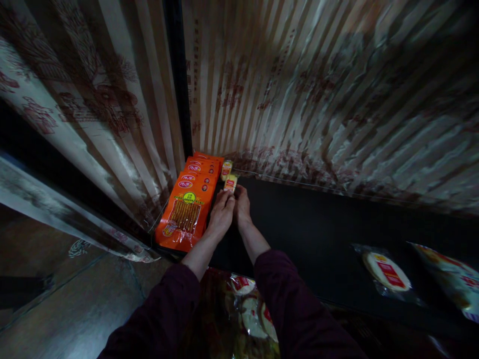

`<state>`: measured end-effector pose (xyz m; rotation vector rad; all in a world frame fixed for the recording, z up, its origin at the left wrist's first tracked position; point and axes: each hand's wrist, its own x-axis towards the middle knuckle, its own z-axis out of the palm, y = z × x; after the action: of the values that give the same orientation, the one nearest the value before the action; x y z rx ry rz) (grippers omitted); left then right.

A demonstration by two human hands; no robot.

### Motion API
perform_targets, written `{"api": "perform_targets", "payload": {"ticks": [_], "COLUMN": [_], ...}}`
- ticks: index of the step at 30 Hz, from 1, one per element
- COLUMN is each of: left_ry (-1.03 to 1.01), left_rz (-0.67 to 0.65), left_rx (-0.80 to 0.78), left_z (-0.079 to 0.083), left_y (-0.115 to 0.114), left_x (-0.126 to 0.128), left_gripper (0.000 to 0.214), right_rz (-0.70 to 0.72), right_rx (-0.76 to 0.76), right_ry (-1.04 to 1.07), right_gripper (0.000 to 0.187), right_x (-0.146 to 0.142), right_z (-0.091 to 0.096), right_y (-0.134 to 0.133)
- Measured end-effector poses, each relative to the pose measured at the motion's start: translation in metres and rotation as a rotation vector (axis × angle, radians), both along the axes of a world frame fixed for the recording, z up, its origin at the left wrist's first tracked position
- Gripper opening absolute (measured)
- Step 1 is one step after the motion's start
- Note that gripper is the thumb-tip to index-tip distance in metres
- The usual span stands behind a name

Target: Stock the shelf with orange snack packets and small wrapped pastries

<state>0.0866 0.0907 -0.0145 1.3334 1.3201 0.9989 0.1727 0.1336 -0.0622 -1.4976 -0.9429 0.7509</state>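
My left hand (223, 212) has its fingers closed over the near end of a small yellow packet (231, 182) with a red label. Curled against the packet's right side is my right hand (242, 203), its fingertips partly hidden. Just behind lies a second small yellow packet (226, 170) of the same look. To the left, touching the shelf's corner, several orange snack bags (187, 199) overlap in a row; the front one has a window showing brown sticks.
The black shelf (299, 224) runs to the right, carrying a clear-wrapped round flat food pack (389, 271) and a colourful bag (452, 279). Below its front edge are more wrapped packs (252, 316). A striped, printed curtain (262, 99) and a dark post (179, 75) stand behind.
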Motion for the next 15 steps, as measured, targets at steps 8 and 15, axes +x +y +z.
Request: {"api": "perform_targets", "payload": {"ticks": [8,15], "left_ry": [-0.028,-0.042], "left_rz": [-0.014,-0.014], "left_rx": [-0.004,-0.046], "left_z": [-0.0015,-0.0035], "left_y": [0.0035,0.0057], "left_x": [-0.0005,0.0009], "left_gripper": [0.044,0.044], "right_rz": [-0.009,-0.01], "right_rx": [-0.036,-0.069], "right_ry": [0.008,-0.104], "right_gripper": [0.04,0.036], "right_x": [-0.0032,-0.001], "right_z": [0.0068,0.0095], "right_y": [0.0028,0.0036]}}
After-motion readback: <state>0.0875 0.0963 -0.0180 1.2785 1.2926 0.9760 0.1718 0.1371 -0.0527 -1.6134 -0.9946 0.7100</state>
